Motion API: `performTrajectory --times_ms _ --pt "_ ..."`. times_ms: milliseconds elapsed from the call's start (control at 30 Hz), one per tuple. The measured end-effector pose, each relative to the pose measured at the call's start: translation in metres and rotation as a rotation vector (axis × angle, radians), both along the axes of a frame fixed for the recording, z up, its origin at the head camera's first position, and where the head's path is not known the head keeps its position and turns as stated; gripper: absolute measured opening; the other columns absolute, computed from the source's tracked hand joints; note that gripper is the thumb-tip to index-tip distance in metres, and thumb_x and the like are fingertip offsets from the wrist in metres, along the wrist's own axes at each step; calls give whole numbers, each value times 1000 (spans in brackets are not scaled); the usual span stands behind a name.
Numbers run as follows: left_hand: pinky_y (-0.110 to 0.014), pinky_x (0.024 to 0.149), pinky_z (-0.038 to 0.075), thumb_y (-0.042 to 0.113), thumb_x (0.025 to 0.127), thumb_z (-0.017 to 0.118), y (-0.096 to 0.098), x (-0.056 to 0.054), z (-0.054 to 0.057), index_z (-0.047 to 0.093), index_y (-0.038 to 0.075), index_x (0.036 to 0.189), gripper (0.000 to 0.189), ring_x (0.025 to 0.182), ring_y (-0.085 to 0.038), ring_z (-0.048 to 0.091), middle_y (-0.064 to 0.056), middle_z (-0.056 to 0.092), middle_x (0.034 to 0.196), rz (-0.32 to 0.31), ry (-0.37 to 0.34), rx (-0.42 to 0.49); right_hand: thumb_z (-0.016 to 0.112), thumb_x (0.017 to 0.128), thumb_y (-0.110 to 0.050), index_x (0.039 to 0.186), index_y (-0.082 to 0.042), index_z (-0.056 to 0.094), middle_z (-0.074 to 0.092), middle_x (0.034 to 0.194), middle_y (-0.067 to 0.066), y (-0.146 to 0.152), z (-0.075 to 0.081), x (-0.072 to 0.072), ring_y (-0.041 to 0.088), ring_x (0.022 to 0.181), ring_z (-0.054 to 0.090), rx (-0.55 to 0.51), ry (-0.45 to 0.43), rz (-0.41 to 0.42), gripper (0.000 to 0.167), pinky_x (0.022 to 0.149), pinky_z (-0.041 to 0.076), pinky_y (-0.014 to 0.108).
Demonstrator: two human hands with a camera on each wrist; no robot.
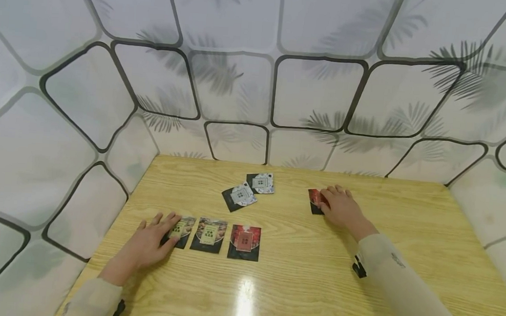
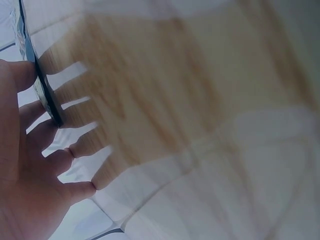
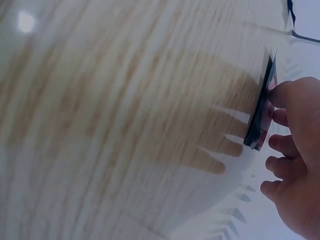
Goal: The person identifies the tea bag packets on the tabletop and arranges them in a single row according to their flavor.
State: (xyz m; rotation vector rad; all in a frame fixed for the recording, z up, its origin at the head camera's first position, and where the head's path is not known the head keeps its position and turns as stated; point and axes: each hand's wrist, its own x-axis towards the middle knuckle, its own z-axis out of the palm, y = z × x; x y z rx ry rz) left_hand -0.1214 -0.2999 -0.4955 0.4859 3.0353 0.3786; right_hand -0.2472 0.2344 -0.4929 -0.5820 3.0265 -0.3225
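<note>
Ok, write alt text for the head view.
A person's left hand touches a green-labelled packet and their right hand a red packet on a wooden table. Between the hands lie another green-labelled packet, another red packet and, farther back, two pale-labelled packets.

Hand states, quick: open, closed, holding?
Left hand: open, touching the leftmost green-labelled packet, no grip visible.
Right hand: open, touching the rightmost red-and-black packet, no grip visible.
</note>
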Motion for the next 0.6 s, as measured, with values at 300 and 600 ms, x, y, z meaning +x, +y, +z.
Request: performTrajectory --times_ms 300,600 --pt "-83 111 29 38 110 56 -1 0 0 44 9 161 60 150 -56 37 -21 45 164 1 3 2 57 110 -33 148 4 55 56 149 31 -1 -1 12 56 145 42 -42 -17 31 53 119 30 75" --pt "-84 111 29 38 110 56 -1 0 0 45 8 161 60 149 -57 37 -22 45 164 -2 5 0 58 108 -38 147 2 58 55 150 32 -4 -1 22 56 149 38 -8 -9 28 56 122 28 71"
